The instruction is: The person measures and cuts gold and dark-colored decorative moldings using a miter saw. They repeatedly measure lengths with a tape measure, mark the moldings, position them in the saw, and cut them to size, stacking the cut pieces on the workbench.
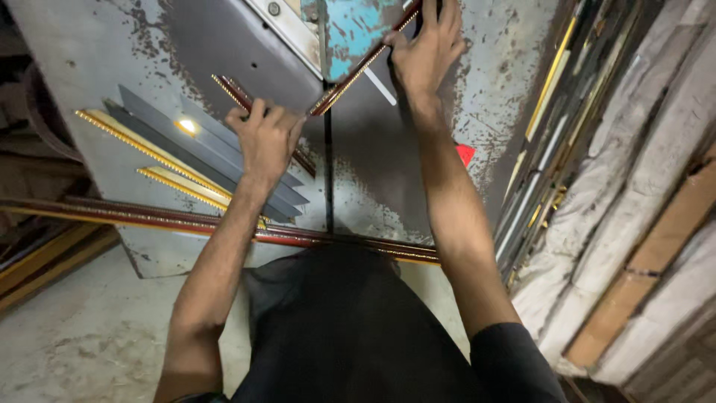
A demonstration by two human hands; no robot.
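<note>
On a worn grey metal machine table (97,60), my left hand (265,138) presses down on a dark red frame moulding strip with gold beading (231,89). My right hand (425,48) grips a second moulding strip of the same kind (350,78), which runs diagonally up to the right. The two strips meet in a V near a turquoise machine part (354,30). A narrow slot (328,172) runs down the table between my hands.
Cut grey and gold moulding pieces (171,153) lie on the table's left. A long red-gold moulding (149,218) lies across the table's near edge. Stacked mouldings and wrapped bundles (597,186) stand at the right. A small red piece (465,154) sits by my right forearm.
</note>
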